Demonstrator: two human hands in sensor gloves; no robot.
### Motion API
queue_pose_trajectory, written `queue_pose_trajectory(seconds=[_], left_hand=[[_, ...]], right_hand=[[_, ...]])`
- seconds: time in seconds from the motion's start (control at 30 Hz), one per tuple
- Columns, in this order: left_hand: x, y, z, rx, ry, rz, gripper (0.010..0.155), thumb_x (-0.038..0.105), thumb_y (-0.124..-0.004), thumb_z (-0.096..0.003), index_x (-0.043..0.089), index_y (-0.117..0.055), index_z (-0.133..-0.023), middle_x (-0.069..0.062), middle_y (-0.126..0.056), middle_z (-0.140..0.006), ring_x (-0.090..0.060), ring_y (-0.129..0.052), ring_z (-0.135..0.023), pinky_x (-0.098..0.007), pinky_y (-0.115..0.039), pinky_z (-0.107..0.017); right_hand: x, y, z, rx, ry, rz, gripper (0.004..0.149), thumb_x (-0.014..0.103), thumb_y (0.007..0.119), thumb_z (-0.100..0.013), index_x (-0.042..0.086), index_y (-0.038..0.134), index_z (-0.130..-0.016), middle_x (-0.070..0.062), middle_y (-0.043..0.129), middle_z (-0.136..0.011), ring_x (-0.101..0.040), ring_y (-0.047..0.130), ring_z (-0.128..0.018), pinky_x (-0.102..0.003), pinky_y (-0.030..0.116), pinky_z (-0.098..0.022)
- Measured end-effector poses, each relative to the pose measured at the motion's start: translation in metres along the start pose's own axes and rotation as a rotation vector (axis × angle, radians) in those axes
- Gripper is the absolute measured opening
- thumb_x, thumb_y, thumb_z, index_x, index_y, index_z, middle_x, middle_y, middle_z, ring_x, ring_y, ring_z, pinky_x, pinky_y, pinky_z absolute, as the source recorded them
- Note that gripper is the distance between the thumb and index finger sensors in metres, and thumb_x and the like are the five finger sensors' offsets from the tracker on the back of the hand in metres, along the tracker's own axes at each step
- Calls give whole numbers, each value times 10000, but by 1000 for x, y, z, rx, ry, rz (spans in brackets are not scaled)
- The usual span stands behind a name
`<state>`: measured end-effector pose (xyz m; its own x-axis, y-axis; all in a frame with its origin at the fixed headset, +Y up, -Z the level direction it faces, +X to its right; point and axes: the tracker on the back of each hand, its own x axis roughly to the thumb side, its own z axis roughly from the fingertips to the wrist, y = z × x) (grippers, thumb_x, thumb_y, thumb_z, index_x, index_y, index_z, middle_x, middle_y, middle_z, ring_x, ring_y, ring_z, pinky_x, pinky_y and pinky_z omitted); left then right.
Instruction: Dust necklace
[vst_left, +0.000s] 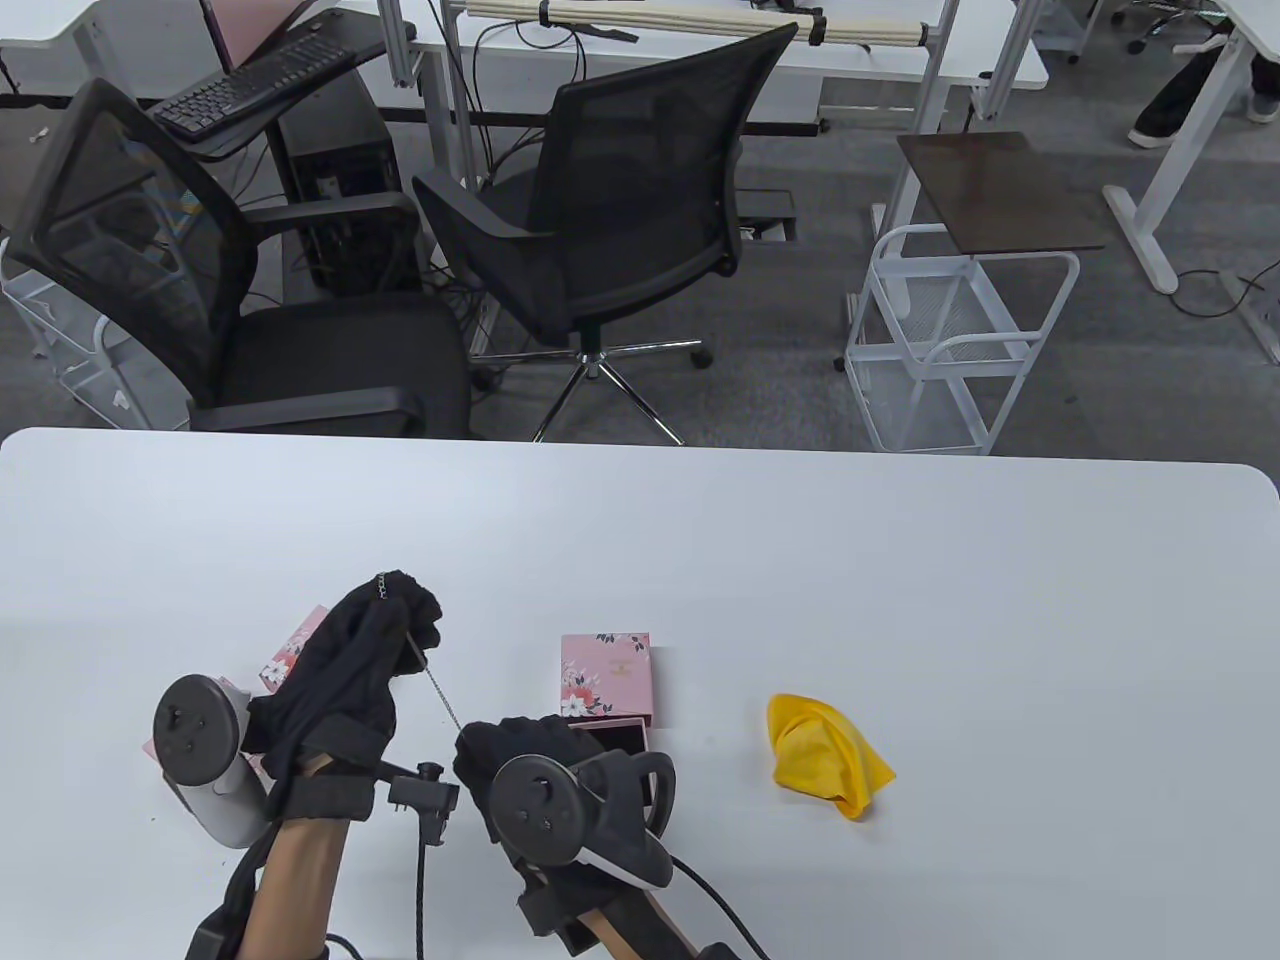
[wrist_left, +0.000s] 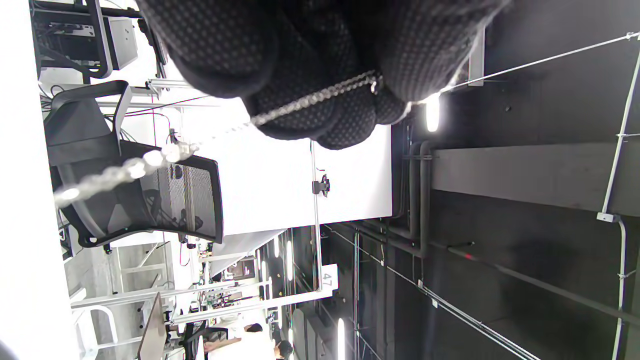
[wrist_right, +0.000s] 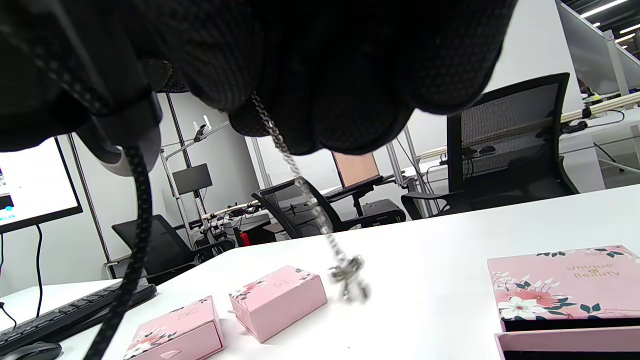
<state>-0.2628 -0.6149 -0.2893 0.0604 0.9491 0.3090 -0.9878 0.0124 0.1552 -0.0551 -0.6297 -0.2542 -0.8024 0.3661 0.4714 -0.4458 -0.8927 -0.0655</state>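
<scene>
Both hands pinch necklace (vst_left: 432, 686): left hand (vst_left: 370, 640) high, right hand (vst_left: 510, 755) low, chain taut above desk (vst_left: 900, 560) for wiping; yellow cloth (vst_left: 825, 757) untouched.

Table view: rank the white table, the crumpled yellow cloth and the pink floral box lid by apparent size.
1. White table, by far the largest.
2. Yellow cloth and pink floral box lid: too alike to rank.

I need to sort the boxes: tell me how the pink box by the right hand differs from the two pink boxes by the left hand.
The pink box by the right hand is larger and flatter; the two pink boxes by the left hand are smaller and blockier. The first has its drawer pulled out; the pair look shut. All share a pink floral print.
</scene>
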Motion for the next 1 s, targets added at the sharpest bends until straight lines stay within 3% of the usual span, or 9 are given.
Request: queue_pose_trajectory(seconds=[1.0], left_hand=[[3,8,1,66,-41,-142,361,445,-830,-586,304,-886,-914,4,-1008,-819,-166,-975,-683,-369,-869,-495]], right_hand=[[-15,32,-9,118,52,26,336,312,807,-625,133,854,-905,-184,933,-827,-372,947,-629,-519,782,-551]])
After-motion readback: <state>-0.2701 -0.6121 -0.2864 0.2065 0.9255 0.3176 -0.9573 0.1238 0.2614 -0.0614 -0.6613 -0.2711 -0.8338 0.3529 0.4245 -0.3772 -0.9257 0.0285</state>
